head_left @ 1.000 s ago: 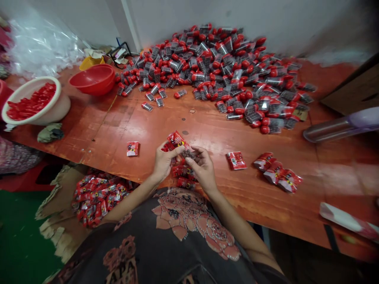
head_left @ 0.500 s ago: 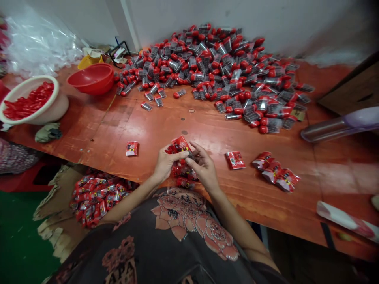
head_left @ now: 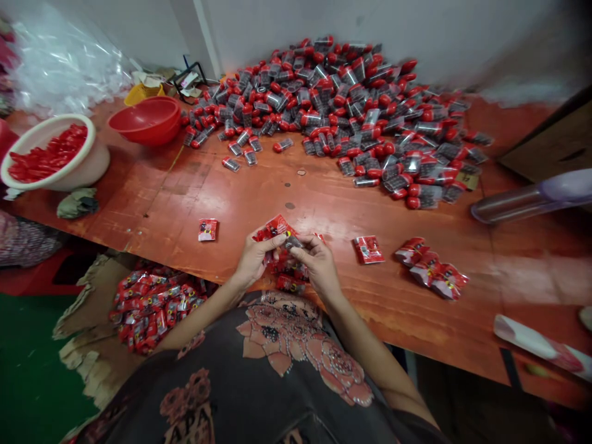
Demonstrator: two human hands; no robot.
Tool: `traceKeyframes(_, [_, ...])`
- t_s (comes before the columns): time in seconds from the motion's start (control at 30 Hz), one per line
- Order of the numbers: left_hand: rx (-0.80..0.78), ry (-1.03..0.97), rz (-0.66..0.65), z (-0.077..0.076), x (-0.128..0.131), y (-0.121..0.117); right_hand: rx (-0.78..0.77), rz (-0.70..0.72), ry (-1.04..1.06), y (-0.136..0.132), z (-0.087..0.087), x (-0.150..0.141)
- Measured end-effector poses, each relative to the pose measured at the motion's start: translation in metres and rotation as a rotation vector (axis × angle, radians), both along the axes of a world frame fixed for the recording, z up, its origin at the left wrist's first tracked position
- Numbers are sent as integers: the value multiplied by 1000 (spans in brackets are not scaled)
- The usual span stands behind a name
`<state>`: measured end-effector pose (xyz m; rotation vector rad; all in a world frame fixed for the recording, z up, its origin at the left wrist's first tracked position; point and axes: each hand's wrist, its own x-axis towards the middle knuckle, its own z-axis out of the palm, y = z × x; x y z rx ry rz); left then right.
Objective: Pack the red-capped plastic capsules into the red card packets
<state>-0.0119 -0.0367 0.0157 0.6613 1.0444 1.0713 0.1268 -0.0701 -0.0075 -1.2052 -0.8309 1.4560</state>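
- Moved: left hand (head_left: 253, 259) and right hand (head_left: 319, 265) have drawn closer, fingertips nearly meeting.
- Left: narrow pinch on red foil sachets (head_left: 276, 228).
- Right: narrow pinch on a dark-filled clear tube (head_left: 293, 242).
- Sachets: above the table (head_left: 152, 203), trailing onto it; likely light, soft, slippery; take by the edge.

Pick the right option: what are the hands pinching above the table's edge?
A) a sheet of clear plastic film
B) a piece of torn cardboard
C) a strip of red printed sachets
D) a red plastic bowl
C: the left hand and right hand both pinch a strip of red printed sachets, with more of the strip lying below them.
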Motion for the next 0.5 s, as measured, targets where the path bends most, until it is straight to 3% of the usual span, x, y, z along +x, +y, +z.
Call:
traceKeyframes(0.3, [-36,-57,-16,-6,-2,-20,-118,16,99,-7,2,-3])
traceKeyframes(0.5, [-68,-32,-27,-7,-10,-32,-40,102,-122,-22,-7,6])
